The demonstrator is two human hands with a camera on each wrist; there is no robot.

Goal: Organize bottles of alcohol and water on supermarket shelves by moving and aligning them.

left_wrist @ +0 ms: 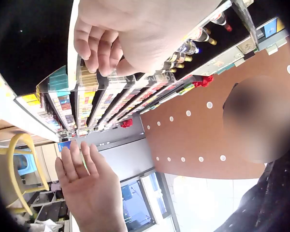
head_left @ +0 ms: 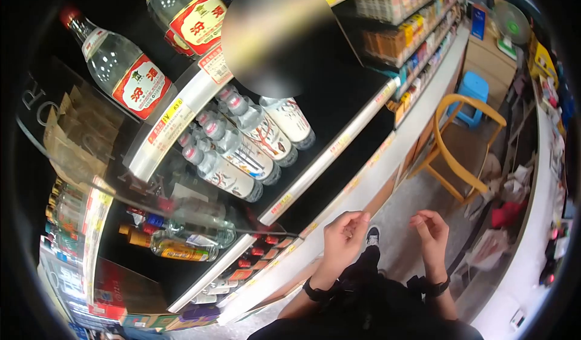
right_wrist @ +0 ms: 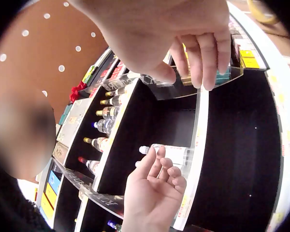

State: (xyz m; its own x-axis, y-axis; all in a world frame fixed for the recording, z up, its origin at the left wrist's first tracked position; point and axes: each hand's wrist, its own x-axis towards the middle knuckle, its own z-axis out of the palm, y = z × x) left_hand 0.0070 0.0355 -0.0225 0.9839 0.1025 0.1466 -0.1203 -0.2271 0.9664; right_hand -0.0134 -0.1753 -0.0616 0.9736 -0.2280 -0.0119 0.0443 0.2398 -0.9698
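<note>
Both hands are held up in front of the body, apart from each other and holding nothing. In the head view my left hand [head_left: 344,241] has its fingers loosely bent, palm turned up, near the front edge of a white shelf unit [head_left: 330,153]. My right hand [head_left: 432,236] hangs to its right over the floor, fingers bent inward. The left wrist view has the left hand [left_wrist: 135,36] at the top and the right hand [left_wrist: 94,191] below, palm showing. Several clear bottles with pink caps and white labels [head_left: 254,140] stand on the shelf left of the hands.
Large liquor bottles [head_left: 139,79] with red labels stand on a higher shelf. Small boxed goods [head_left: 393,43] fill the far shelves. A wooden armchair [head_left: 466,140] and a blue stool [head_left: 474,92] stand in the aisle. A white counter [head_left: 514,267] runs along the right side.
</note>
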